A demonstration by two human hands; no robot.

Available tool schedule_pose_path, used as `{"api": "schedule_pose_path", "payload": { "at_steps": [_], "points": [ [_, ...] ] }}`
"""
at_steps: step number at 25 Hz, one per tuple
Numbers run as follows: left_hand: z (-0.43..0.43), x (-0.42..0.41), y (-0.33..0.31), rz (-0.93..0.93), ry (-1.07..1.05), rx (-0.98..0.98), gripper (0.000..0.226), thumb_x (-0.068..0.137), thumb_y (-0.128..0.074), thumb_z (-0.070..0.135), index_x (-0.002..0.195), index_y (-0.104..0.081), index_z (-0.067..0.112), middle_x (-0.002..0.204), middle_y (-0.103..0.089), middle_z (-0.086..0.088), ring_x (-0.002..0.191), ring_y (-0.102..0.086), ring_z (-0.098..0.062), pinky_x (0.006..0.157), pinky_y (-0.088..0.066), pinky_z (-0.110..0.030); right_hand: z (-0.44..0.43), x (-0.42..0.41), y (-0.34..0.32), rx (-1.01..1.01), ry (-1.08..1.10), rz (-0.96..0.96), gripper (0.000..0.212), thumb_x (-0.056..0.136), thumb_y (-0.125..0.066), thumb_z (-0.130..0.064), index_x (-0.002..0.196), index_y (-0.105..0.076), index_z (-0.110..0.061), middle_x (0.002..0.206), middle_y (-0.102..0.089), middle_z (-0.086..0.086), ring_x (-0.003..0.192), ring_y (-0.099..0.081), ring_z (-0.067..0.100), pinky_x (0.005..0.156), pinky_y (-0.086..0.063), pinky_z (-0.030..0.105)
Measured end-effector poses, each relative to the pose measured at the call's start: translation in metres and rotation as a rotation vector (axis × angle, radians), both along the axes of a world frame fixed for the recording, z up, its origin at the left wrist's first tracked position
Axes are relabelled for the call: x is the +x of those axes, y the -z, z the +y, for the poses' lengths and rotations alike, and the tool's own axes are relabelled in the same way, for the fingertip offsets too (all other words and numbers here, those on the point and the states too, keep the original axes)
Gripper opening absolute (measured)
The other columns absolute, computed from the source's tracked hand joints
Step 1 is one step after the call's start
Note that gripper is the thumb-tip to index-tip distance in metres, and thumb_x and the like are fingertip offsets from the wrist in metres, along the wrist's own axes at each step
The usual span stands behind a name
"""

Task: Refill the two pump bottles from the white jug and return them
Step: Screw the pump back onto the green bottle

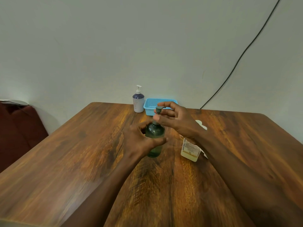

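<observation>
- Pale grey-green plaster wall [114, 46] fills the upper half of the view. A thin black cable [246, 49] runs down it on a slant to the far right edge of the bench.
- Brown wood-grain bench [65, 153] carries all the task's things. Both forearms reach in across it from the near edge.
- Dark red padded seat [16, 136] stands at far left, beside and below the bench.
- White plastic jug [190, 151] with a printed label stands right of centre, largely hidden behind the right forearm. Yellowish liquid shows low in it.
- Light blue perforated plastic basket [150, 105] sits at the far edge, against the wall.
- White pump bottle with dark blue shoulder and white pump [138, 103] stands upright just left of the basket, touching or nearly so.
- Dark green translucent pump bottle [155, 133] stands mid-bench, left of the jug and well apart from the basket.
- Left hand [139, 141] grips the green bottle's body, fingers wrapped round it.
- Right hand [177, 118] pinches the dark grey pump head [158, 109] above the bottle's neck, other fingers loosely spread.
- Cannot tell whether the pump collar is screwed down.
</observation>
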State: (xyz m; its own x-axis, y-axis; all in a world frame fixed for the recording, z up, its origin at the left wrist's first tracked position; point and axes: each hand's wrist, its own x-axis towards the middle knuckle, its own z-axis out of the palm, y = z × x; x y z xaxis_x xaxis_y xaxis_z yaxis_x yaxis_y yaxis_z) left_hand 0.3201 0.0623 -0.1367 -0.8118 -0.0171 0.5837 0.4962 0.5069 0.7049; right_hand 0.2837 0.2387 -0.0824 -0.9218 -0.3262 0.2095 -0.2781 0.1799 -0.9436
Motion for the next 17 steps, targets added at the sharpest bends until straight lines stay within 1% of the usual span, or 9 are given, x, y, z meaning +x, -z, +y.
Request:
{"api": "schedule_pose_path", "payload": {
  "at_steps": [2, 4, 7, 9, 10, 12, 14, 16, 17],
  "points": [
    [0.001, 0.000, 0.000, 0.008, 0.013, 0.001, 0.068, 0.060, -0.091, 0.051, 0.121, -0.063, 0.038, 0.095, -0.064, 0.030, 0.089, -0.061, 0.020, 0.073, -0.047, -0.003, 0.006, 0.001, 0.002, -0.068, -0.156, -0.057, 0.068, 0.089, -0.077, -0.008, 0.147, -0.046, -0.024, 0.132, -0.069, 0.007, 0.122, -0.066, 0.020, 0.100, -0.056, 0.041],
    [0.003, 0.001, 0.000, 0.021, 0.006, 0.007, 0.068, 0.061, -0.091, 0.050, 0.120, -0.059, 0.041, 0.091, -0.061, 0.034, 0.088, -0.060, 0.022, 0.071, -0.047, -0.002, 0.005, 0.001, 0.005, -0.035, -0.085, 0.027, 0.072, 0.085, -0.079, -0.002, 0.146, -0.047, -0.022, 0.125, -0.073, 0.007, 0.116, -0.070, 0.017, 0.097, -0.058, 0.042],
    [0.007, 0.003, -0.002, 0.042, 0.002, 0.005, 0.064, 0.061, -0.090, 0.049, 0.117, -0.060, 0.044, 0.087, -0.058, 0.041, 0.088, -0.060, 0.023, 0.070, -0.048, -0.003, -0.005, 0.002, 0.004, 0.058, 0.195, 0.144, 0.076, 0.061, -0.098, -0.030, 0.126, -0.059, -0.025, 0.097, -0.073, -0.006, 0.085, -0.072, -0.001, 0.079, -0.063, 0.028],
    [0.008, 0.001, -0.001, 0.045, 0.016, 0.000, 0.058, 0.060, -0.090, 0.049, 0.112, -0.063, 0.044, 0.087, -0.061, 0.038, 0.087, -0.064, 0.017, 0.069, -0.052, -0.006, -0.009, 0.003, 0.002, 0.175, 0.242, 0.187, 0.073, 0.057, -0.096, -0.047, 0.115, -0.057, -0.030, 0.086, -0.065, -0.010, 0.072, -0.065, 0.000, 0.068, -0.058, 0.019],
    [0.008, -0.001, 0.001, 0.046, 0.020, -0.002, 0.056, 0.060, -0.090, 0.049, 0.110, -0.066, 0.041, 0.086, -0.063, 0.035, 0.086, -0.065, 0.014, 0.068, -0.053, -0.008, -0.010, 0.001, 0.003, 0.221, 0.238, 0.192, 0.072, 0.059, -0.094, -0.052, 0.116, -0.056, -0.031, 0.091, -0.064, -0.010, 0.077, -0.064, 0.001, 0.069, -0.057, 0.018],
    [0.008, -0.004, 0.003, 0.043, 0.012, -0.011, 0.055, 0.060, -0.090, 0.049, 0.109, -0.071, 0.032, 0.088, -0.067, 0.028, 0.086, -0.066, 0.011, 0.070, -0.054, -0.010, -0.007, -0.001, 0.003, 0.199, 0.144, 0.137, 0.073, 0.070, -0.089, -0.050, 0.130, -0.053, -0.033, 0.117, -0.067, -0.006, 0.106, -0.067, 0.007, 0.085, -0.060, 0.025],
    [0.009, -0.005, 0.002, 0.045, 0.013, -0.010, 0.059, 0.061, -0.091, 0.049, 0.113, -0.070, 0.032, 0.093, -0.067, 0.028, 0.088, -0.065, 0.013, 0.073, -0.053, -0.009, -0.002, -0.001, 0.003, 0.064, -0.025, 0.035, 0.074, 0.085, -0.083, -0.028, 0.146, -0.044, -0.034, 0.136, -0.065, 0.005, 0.124, -0.064, 0.015, 0.100, -0.057, 0.037],
    [0.009, -0.003, -0.002, 0.060, 0.014, -0.003, 0.065, 0.059, -0.089, 0.053, 0.116, -0.062, 0.040, 0.091, -0.060, 0.038, 0.089, -0.061, 0.020, 0.073, -0.049, -0.004, 0.004, -0.002, 0.005, -0.014, -0.096, 0.042, 0.079, 0.088, -0.078, -0.006, 0.152, -0.039, -0.030, 0.132, -0.068, 0.008, 0.122, -0.066, 0.016, 0.101, -0.056, 0.038],
    [0.009, -0.002, -0.003, 0.063, 0.016, -0.009, 0.067, 0.058, -0.088, 0.055, 0.117, -0.060, 0.043, 0.089, -0.057, 0.041, 0.089, -0.060, 0.022, 0.072, -0.047, -0.002, 0.004, -0.002, 0.006, -0.009, -0.048, 0.083, 0.081, 0.084, -0.082, -0.007, 0.150, -0.041, -0.029, 0.129, -0.070, 0.008, 0.118, -0.068, 0.017, 0.097, -0.058, 0.037]
  ]
}}
